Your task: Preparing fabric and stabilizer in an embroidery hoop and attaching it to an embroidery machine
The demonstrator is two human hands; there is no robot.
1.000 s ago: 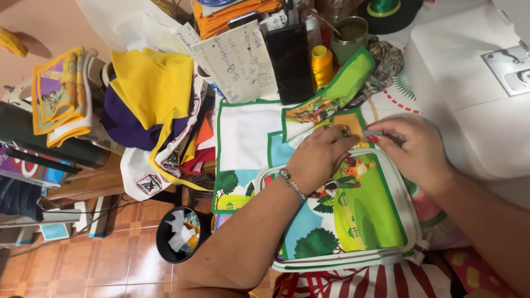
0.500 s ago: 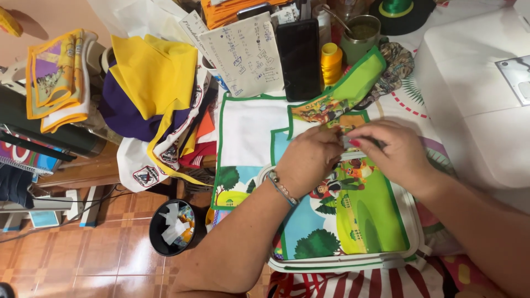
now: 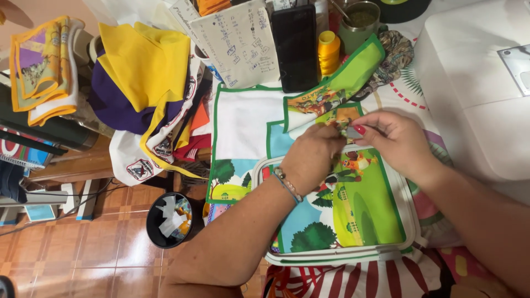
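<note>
A colourful printed cloth [image 3: 359,215] with green trim is stretched in a white rounded frame [image 3: 408,221] on the table. My left hand [image 3: 312,157] presses down on the cloth near the frame's top edge, fingers curled. My right hand [image 3: 395,140] pinches a small grey piece [image 3: 353,132] between thumb and forefinger, right above the cloth and touching my left fingertips. A folded green-edged flap [image 3: 337,88] of the cloth lies turned back behind both hands.
A white sewing machine [image 3: 480,83] stands at the right. A black phone [image 3: 294,47], yellow thread spool [image 3: 328,51], metal cup [image 3: 361,22] and handwritten paper [image 3: 240,41] sit at the back. Yellow and purple fabrics [image 3: 138,72] pile at left; a black bin [image 3: 168,219] stands on the tiled floor.
Both hands stay together at the top of the frame with only small finger movements. The view has shifted slightly.
</note>
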